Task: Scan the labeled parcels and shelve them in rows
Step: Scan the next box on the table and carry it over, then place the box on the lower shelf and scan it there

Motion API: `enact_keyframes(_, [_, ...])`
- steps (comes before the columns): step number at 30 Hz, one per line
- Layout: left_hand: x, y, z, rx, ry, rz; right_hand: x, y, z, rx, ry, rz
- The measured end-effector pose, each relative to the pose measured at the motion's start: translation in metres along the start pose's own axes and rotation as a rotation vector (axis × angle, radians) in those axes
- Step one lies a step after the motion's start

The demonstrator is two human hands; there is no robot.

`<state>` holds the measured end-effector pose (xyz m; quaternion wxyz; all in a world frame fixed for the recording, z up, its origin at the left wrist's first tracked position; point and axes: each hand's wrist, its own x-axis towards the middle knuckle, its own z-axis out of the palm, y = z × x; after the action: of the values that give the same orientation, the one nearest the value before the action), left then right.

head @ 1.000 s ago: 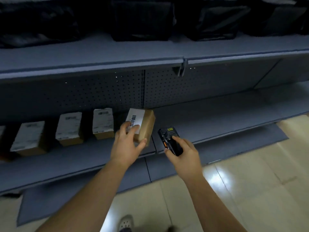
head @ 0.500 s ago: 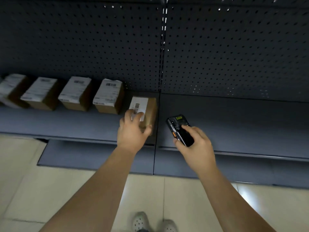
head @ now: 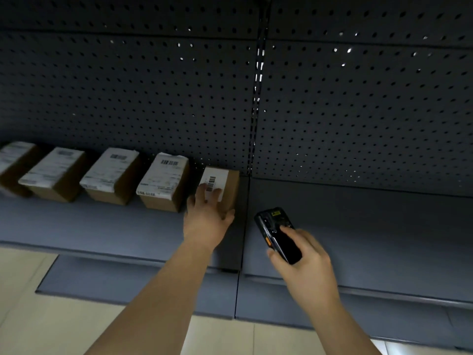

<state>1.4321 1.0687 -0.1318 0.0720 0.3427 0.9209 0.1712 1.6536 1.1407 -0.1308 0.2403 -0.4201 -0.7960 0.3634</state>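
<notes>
A small brown parcel (head: pixel 229 184) with a white barcode label stands on the grey shelf (head: pixel 102 224), at the right end of a row of several labeled brown parcels (head: pixel 163 185). My left hand (head: pixel 207 216) grips this parcel from the front, fingers over its label and thumb along its right side. My right hand (head: pixel 302 254) holds a black handheld scanner (head: pixel 277 234) with an orange side button, just right of the parcel and above the shelf.
A dark perforated back panel (head: pixel 358 111) rises behind the shelf. The shelf section right of the upright seam (head: pixel 371 219) holds nothing. A lower base ledge (head: pixel 128 280) juts out over the beige tiled floor (head: pixel 38 326).
The view has dropped and closed in on the lower shelf. My left hand has carried the parcel back onto the shelf beside the row. The scanner stays in my right hand.
</notes>
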Motion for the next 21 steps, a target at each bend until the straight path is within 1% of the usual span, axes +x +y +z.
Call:
enact_keyframes(5, [0.022,0.007,0.002,0.038,-0.022,0.010,0.006,-0.008,0.004,0.015,0.030,-0.002])
enact_keyframes(9, [0.033,0.011,0.002,0.013,-0.063,0.013,0.001,-0.008,0.000,-0.034,0.023,-0.013])
enact_keyframes(11, [0.030,0.011,-0.001,0.009,-0.051,0.017,-0.001,-0.007,-0.005,-0.058,0.020,-0.018])
enact_keyframes(13, [0.018,0.010,-0.011,-0.003,-0.002,0.057,-0.005,-0.012,-0.012,-0.066,0.019,-0.023])
enact_keyframes(16, [-0.011,0.003,-0.047,-0.058,0.044,0.174,-0.015,-0.037,-0.024,-0.053,0.016,-0.044])
enact_keyframes(21, [-0.084,-0.022,-0.147,-0.089,0.108,0.294,-0.051,-0.112,-0.048,-0.021,-0.036,-0.098])
